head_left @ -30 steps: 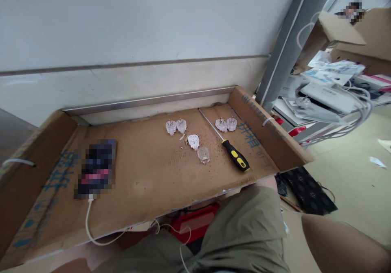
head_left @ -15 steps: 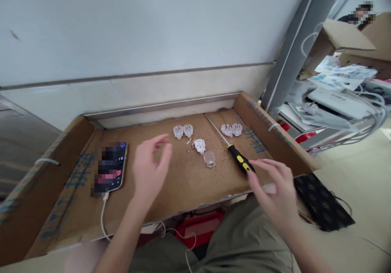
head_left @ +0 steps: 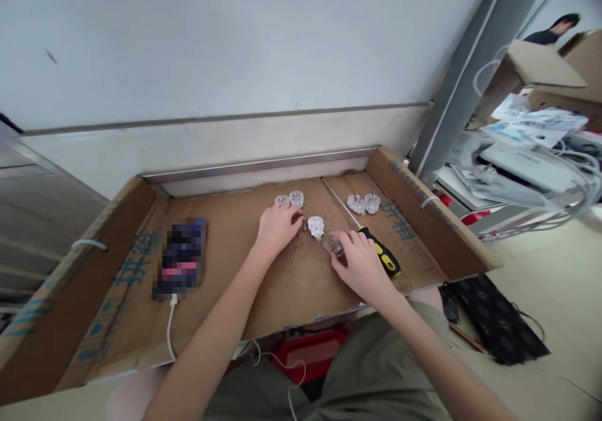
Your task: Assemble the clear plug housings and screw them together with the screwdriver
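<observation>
- Change: half a second ago the hands stood wide apart, the right one by the screwdriver handle; both now work among the small plug parts.
- Right hand (head_left: 360, 256): has shifted from the screwdriver (head_left: 386, 262) to the clear plug piece (head_left: 332, 244). The tool lies on the cardboard, partly covered by this hand.
- Left hand (head_left: 278, 228): has swung in from beside the phone (head_left: 181, 258) to the near side of the left pair of pin plugs (head_left: 296, 198), partly hiding one.
- Meaning (judgement): the loose parts, not the tool, now have the person's attention; handling seems only just begun.
- Pose, left: forearm slants inward from lower left, palm down, fingers bent. Thumb and forefinger tips stand near each other, a narrow gap between, by the tiny brass bits (head_left: 305, 226). Cannot tell whether they hold anything.
- Pose, right: forearm slants inward from lower right, palm down. Thumb on the near side of the clear piece, fingers over its far side, only slightly parted; firm pinch or mere contact, cannot tell.
- White plug half (head_left: 315, 227): flat between the hands, neither touching it.
- Right pair of pin plugs (head_left: 371, 203): beyond the screwdriver handle, pins up, untouched.
</observation>
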### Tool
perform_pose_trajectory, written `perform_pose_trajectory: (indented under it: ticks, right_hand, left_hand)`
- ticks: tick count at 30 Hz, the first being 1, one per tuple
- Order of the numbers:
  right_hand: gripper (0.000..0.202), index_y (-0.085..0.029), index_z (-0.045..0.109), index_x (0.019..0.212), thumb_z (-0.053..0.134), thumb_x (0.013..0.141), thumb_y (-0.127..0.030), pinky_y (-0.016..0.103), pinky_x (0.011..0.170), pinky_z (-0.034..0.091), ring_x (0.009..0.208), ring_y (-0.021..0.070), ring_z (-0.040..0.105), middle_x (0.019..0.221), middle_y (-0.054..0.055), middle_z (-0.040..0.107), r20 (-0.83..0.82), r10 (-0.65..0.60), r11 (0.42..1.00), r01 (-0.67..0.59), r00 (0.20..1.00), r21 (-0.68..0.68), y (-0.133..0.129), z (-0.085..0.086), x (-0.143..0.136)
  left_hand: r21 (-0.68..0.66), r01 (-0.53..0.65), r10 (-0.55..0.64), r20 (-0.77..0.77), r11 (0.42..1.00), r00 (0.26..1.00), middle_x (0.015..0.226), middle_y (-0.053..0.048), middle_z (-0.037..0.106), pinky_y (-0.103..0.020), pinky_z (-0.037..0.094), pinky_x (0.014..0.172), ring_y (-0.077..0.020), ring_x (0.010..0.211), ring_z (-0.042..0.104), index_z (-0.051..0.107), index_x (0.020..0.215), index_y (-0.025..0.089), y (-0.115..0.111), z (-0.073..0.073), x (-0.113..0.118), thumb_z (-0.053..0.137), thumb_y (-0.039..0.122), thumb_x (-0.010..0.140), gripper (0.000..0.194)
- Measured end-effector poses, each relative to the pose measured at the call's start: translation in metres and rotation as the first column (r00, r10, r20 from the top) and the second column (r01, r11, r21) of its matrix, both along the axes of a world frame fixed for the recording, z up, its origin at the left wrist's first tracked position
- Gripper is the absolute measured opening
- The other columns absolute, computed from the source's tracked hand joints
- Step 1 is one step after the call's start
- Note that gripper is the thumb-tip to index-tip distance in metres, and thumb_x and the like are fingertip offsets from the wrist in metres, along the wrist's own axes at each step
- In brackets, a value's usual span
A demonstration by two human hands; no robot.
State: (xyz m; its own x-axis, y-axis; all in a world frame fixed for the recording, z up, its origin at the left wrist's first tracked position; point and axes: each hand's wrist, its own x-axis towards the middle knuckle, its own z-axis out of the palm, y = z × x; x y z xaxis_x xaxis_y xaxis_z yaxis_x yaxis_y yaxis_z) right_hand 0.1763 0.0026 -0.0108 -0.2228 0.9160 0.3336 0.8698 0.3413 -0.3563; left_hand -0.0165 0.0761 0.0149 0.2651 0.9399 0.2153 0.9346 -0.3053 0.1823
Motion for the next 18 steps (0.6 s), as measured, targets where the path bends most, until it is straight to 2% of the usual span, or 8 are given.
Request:
perform_pose_trajectory:
  ticks: [4, 7, 11, 13, 15, 16, 18]
  right_hand:
    - [0.049, -0.016, 0.045, 0.13, 0.047, 0.08, -0.014, 0.035, 0.091, 0.043, 0.105, 0.0206, 0.049, 0.112, 0.012, 0.05, -0.112, 0.108, 0.994, -0.108, 0.988, 0.005, 0.016, 0.003, 0.0]
    - [0.05, -0.017, 0.043, 0.131, 0.044, 0.081, -0.013, 0.03, 0.09, 0.046, 0.103, 0.0159, 0.052, 0.118, 0.012, 0.044, -0.208, 0.17, 0.985, -0.168, 0.963, 0.029, 0.038, 0.005, -0.008]
    - [0.048, -0.018, 0.044, 0.131, 0.046, 0.083, -0.018, 0.026, 0.08, 0.049, 0.086, 0.0112, 0.055, 0.118, 0.011, 0.043, -0.342, 0.159, 0.987, -0.15, 0.926, 0.053, 0.063, 0.004, -0.023]
    - [0.049, -0.02, 0.044, 0.132, 0.047, 0.083, -0.021, 0.027, 0.08, 0.049, 0.084, 0.0112, 0.055, 0.115, 0.01, 0.046, -0.399, 0.144, 0.99, -0.131, 0.906, 0.061, 0.068, 0.002, -0.029]
    - [0.049, -0.021, 0.045, 0.131, 0.05, 0.082, -0.024, 0.027, 0.08, 0.048, 0.086, 0.0127, 0.056, 0.11, 0.009, 0.05, -0.446, 0.136, 0.991, -0.121, 0.885, 0.062, 0.067, -0.002, -0.032]
    - [0.049, -0.021, 0.047, 0.13, 0.052, 0.082, -0.026, 0.027, 0.08, 0.048, 0.087, 0.0135, 0.056, 0.108, 0.009, 0.052, -0.465, 0.135, 0.991, -0.12, 0.875, 0.061, 0.066, -0.003, -0.033]
    - [0.05, -0.021, 0.048, 0.129, 0.055, 0.08, -0.028, 0.027, 0.078, 0.048, 0.086, 0.0138, 0.056, 0.104, 0.008, 0.055, -0.498, 0.135, 0.991, -0.125, 0.856, 0.054, 0.062, -0.006, -0.033]
  left_hand:
    - [-0.013, 0.023, -0.022, 0.014, 1.0, 1.0, 0.097, -0.004, 0.07, -0.034, 0.044, 0.08, -0.0238, 0.097, 0.058, 0.068, 0.092, 0.024, 0.002, 0.001, -0.001, 0.052, 0.032, 0.087, 0.018]
    - [-0.011, 0.023, -0.022, 0.022, 1.0, 1.0, 0.095, -0.005, 0.07, -0.034, 0.045, 0.077, -0.0243, 0.094, 0.058, 0.069, 0.089, 0.023, 0.003, 0.002, 0.0, 0.054, 0.029, 0.085, 0.016]
    - [0.0, 0.027, -0.027, 0.063, 1.0, 0.998, 0.086, -0.005, 0.07, -0.034, 0.047, 0.074, -0.0244, 0.086, 0.061, 0.068, 0.084, 0.022, 0.001, -0.001, -0.004, 0.055, 0.02, 0.082, 0.014]
    - [0.007, 0.02, -0.021, 0.175, 1.0, 0.984, 0.086, -0.004, 0.07, -0.035, 0.048, 0.075, -0.0232, 0.084, 0.062, 0.068, 0.088, 0.023, -0.001, -0.002, -0.009, 0.055, 0.019, 0.082, 0.015]
    - [0.034, 0.003, -0.016, 0.392, 0.999, 0.92, 0.093, -0.003, 0.07, -0.034, 0.05, 0.076, -0.0202, 0.083, 0.064, 0.066, 0.095, 0.024, -0.003, -0.002, -0.013, 0.055, 0.021, 0.083, 0.017]
    - [0.057, -0.011, -0.02, 0.516, 0.998, 0.857, 0.095, -0.003, 0.07, -0.033, 0.05, 0.077, -0.0186, 0.082, 0.064, 0.065, 0.099, 0.024, -0.004, -0.001, -0.014, 0.055, 0.023, 0.083, 0.019]
    - [0.092, -0.043, -0.039, 0.738, 0.995, 0.674, 0.097, -0.005, 0.069, -0.032, 0.052, 0.078, -0.0163, 0.082, 0.064, 0.063, 0.104, 0.022, -0.005, 0.0, -0.012, 0.057, 0.027, 0.083, 0.022]
